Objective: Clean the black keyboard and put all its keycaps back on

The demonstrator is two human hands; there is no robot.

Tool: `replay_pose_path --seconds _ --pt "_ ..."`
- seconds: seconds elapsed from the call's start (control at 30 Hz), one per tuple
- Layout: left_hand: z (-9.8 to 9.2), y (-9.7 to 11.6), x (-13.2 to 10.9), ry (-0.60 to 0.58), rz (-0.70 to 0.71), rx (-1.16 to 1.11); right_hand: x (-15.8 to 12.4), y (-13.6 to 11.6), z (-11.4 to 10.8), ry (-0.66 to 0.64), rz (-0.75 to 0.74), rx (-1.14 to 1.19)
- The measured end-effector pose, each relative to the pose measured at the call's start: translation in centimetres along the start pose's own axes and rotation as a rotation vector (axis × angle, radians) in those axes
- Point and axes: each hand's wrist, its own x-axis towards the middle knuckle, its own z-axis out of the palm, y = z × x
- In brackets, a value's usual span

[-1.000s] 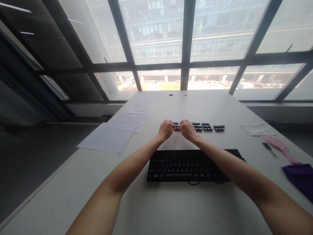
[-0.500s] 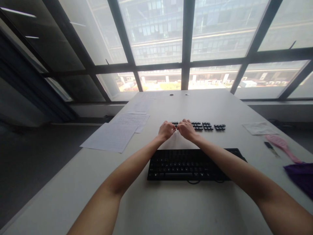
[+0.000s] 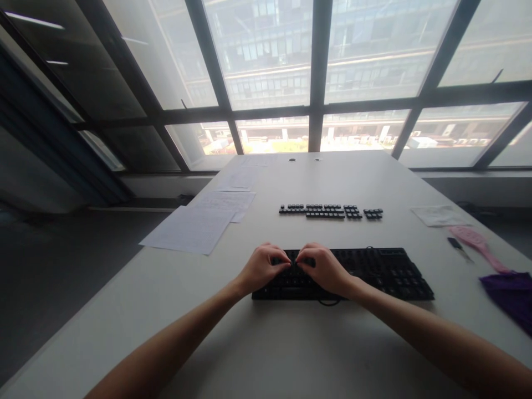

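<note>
A black keyboard [image 3: 382,271] lies on the white table [image 3: 291,354] in front of me. My left hand [image 3: 261,267] and my right hand [image 3: 322,269] rest on its left half, fingers curled and fingertips pinched close together at one spot. What they pinch is too small to make out. Farther back, rows of loose black keycaps [image 3: 330,211] lie in a line on the table, apart from both hands.
Sheets of paper [image 3: 191,228] lie at the left edge of the table. At the right are a white cloth [image 3: 436,215], a pink brush [image 3: 476,244], a small dark tool [image 3: 457,245] and a purple cloth [image 3: 509,293]. Large windows stand behind the table.
Both hands have pulled back from the row of loose keycaps to the keyboard's left half, still held close together. The keycap row now lies uncovered.
</note>
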Motion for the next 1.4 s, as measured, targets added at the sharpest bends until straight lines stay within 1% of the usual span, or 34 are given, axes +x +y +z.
replay_pose_path --seconds 0.1,0.27,0.4,0.5,0.73,1.1,1.27,1.4 --pt "0.5 0.1 0.0 -0.003 0.010 0.021 -0.1 0.2 0.5 -0.005 -0.005 -0.001" --pt "0.5 0.0 0.1 -0.010 0.023 0.031 -0.3 0.5 0.7 -0.034 -0.019 0.001" --pt "0.6 -0.3 0.0 -0.039 0.008 0.030 -0.6 0.6 1.0 -0.027 -0.013 -0.013" --pt "0.7 -0.5 0.0 -0.037 0.016 0.047 -0.8 0.7 1.1 -0.013 -0.038 -0.021" --pt "1.4 -0.5 -0.4 0.012 0.062 0.108 -0.8 0.7 1.2 0.010 -0.074 -0.011" --pt "1.6 -0.4 -1.5 0.015 0.207 0.252 -0.8 0.6 1.3 0.017 -0.099 -0.008" --pt "2.0 -0.4 -2.0 0.028 0.232 0.289 -0.8 0.8 1.4 -0.002 -0.119 -0.067" --pt "2.2 -0.4 -2.3 0.042 0.235 0.298 -1.0 0.1 1.2 -0.035 -0.139 -0.173"
